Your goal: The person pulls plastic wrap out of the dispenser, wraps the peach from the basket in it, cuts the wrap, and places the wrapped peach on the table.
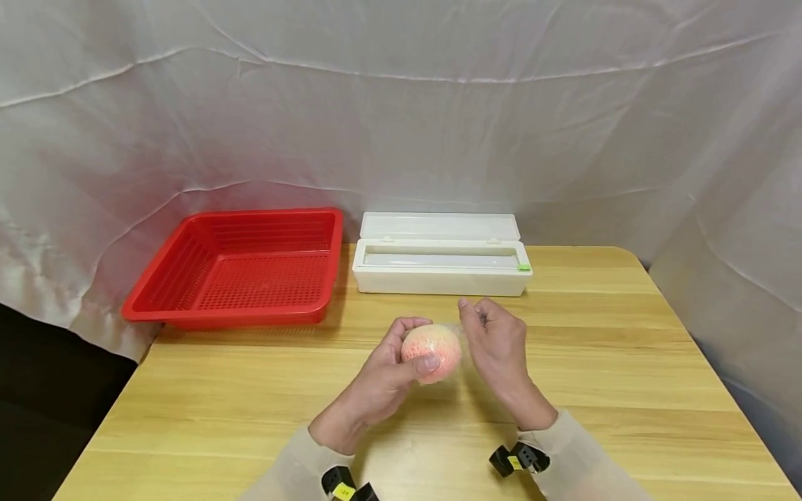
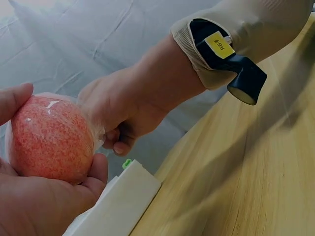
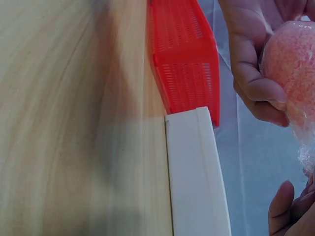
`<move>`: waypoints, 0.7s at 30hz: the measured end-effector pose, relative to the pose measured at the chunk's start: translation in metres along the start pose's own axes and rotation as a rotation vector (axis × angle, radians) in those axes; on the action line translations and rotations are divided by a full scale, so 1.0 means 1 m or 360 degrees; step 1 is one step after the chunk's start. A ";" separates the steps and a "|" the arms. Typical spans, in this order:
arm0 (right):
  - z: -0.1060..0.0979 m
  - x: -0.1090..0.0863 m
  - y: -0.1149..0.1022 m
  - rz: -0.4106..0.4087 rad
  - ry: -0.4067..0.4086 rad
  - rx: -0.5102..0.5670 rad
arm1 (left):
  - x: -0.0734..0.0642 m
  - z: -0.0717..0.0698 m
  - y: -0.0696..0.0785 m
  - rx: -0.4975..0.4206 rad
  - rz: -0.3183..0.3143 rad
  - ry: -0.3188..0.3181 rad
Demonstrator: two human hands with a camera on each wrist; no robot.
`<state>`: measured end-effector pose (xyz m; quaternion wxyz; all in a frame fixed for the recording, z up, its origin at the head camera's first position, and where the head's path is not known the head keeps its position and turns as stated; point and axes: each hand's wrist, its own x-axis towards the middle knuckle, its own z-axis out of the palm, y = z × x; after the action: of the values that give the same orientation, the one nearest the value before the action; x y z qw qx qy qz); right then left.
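A round, pink-and-yellow speckled fruit that looks like a peach (image 1: 432,344) is wrapped in clear plastic film and held up over the table. My left hand (image 1: 388,372) grips it, thumb across the near side and fingers around the back. Just to its right, my right hand (image 1: 498,341) has its fingers curled and pinches the gathered tail of the plastic film (image 3: 306,155). In the left wrist view the film stretches from the peach (image 2: 51,140) to the right hand (image 2: 123,105), whose fingertips are partly hidden.
Behind the hands stands a white cling film box (image 1: 441,282), lid raised, with a roll inside and a small green piece (image 1: 523,267) at its right end. A red plastic basket (image 1: 234,319) sits at the back left. Pale cloth (image 1: 438,139) hangs behind the wooden table (image 1: 626,376).
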<state>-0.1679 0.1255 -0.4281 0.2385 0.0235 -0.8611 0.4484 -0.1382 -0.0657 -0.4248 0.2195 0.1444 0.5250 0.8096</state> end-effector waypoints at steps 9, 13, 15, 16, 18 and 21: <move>0.004 -0.004 -0.001 0.0137 -0.0044 0.0125 | -0.001 0.003 0.001 0.0002 -0.0019 -0.0116; 0.004 -0.006 -0.002 0.0209 -0.0092 0.0272 | -0.002 0.002 0.001 -0.0011 -0.0017 -0.0188; 0.005 -0.007 -0.002 0.0272 -0.0140 0.0411 | -0.002 0.002 0.001 -0.0026 -0.0013 -0.0227; 0.005 -0.007 -0.002 0.0308 -0.0177 0.0498 | -0.003 0.002 0.001 -0.0036 -0.0010 -0.0251; 0.006 -0.008 -0.003 0.0404 -0.0274 0.0706 | -0.003 0.001 0.001 -0.0070 -0.0004 -0.0300; 0.005 -0.009 -0.004 0.0559 -0.0437 0.0951 | -0.005 0.001 0.000 -0.0139 0.0003 -0.0372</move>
<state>-0.1608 0.1174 -0.4319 0.0227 0.0038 -0.7071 0.7067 -0.1336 -0.0669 -0.4243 0.2845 0.2287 0.4597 0.8096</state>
